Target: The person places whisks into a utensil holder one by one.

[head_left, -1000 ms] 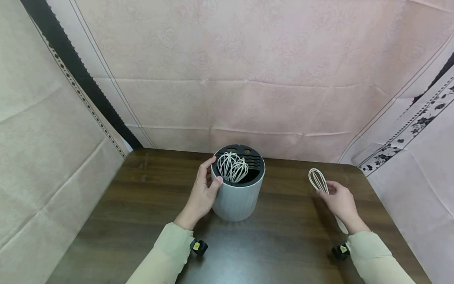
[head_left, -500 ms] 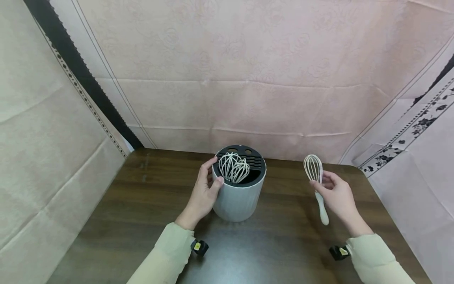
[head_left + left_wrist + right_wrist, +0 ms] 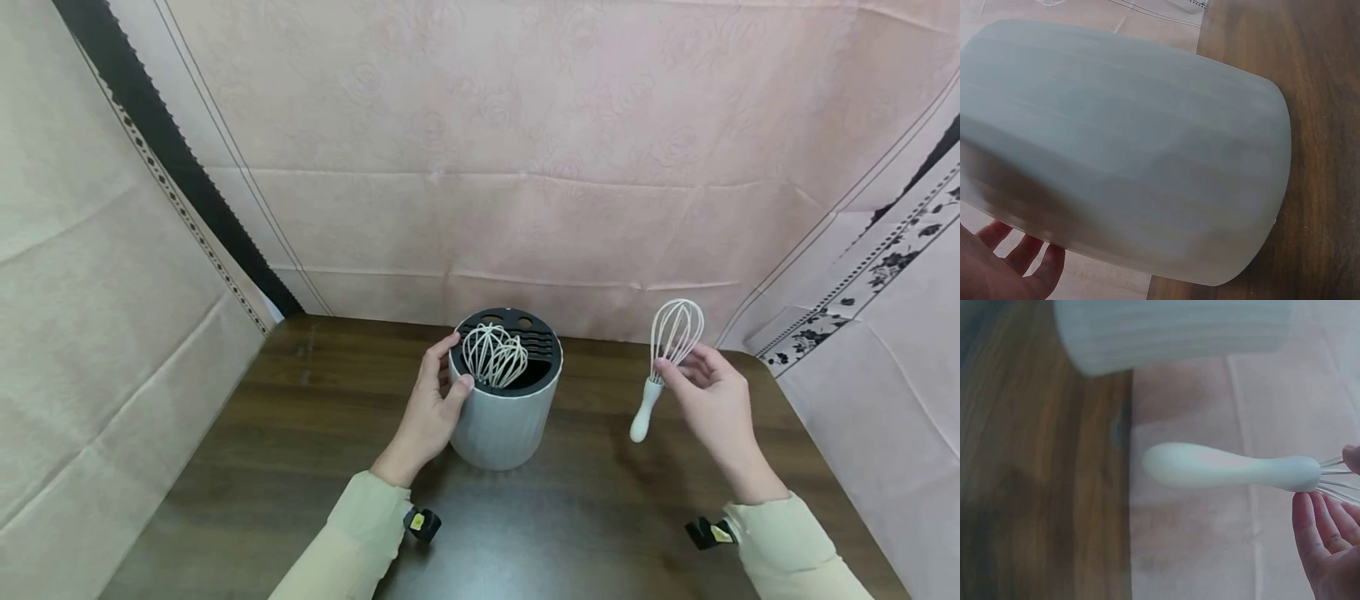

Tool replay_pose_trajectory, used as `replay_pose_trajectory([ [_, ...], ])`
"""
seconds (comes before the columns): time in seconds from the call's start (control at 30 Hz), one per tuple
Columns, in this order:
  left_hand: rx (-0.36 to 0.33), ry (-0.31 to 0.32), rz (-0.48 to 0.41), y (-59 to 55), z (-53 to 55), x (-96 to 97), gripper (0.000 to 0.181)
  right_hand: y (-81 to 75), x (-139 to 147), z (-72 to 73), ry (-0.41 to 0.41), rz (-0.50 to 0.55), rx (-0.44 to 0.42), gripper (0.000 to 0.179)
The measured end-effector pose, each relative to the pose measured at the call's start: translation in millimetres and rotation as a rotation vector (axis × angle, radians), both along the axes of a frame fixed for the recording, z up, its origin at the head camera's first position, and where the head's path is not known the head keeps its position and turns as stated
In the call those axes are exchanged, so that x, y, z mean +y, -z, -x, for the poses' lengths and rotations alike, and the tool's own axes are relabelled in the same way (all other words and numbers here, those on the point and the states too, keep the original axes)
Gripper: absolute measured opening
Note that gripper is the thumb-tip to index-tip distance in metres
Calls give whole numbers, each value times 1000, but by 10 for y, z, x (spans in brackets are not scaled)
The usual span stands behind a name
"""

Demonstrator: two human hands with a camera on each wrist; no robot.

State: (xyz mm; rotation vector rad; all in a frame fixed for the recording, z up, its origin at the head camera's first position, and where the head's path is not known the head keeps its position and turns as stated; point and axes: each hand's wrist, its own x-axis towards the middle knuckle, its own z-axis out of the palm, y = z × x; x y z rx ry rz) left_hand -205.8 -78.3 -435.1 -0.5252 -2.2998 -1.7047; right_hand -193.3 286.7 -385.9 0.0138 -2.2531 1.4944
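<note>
A grey-white utensil holder (image 3: 498,429) with a black slotted lid stands upright on the table; it fills much of the left wrist view. My left hand (image 3: 429,408) grips its left side near the rim, with the thumb in front. Wire loops of a white whisk (image 3: 495,357) stick up from the lid's opening, the rest hidden inside. To the right, my right hand (image 3: 716,404) pinches a second whisk (image 3: 647,408) by the lower wires. This one is raised off the table, loops up, its pale handle (image 3: 1222,465) pointing down toward the left.
The brown wooden table (image 3: 337,517) reaches back to a pink patterned cloth (image 3: 525,225). Pale cloths with dark borders hang on the left and right. A small black camera sits on each wrist.
My right hand has lifted the second whisk off the table, and its handle has swung from lower right to lower left. The left hand stays at the utensil holder.
</note>
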Motion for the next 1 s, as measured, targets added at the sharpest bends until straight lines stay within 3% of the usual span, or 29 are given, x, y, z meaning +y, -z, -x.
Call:
replay_pose_trajectory([
  [0.27, -4, -6, 11, -5, -8, 0, 57, -248, -199, -105, -98, 529, 148, 44],
  [0.43, -2, -10, 10, -12, -9, 4, 56, -339, -296, -122, -164, 723, 245, 53],
  [0.63, 8, -6, -3, -14, -4, 8, 56, -395, -427, -117, -264, 855, 338, 59],
  [1.0, -6, -3, 2, -23, -12, 4, 55, -409, -677, -72, -370, 877, 367, 65],
])
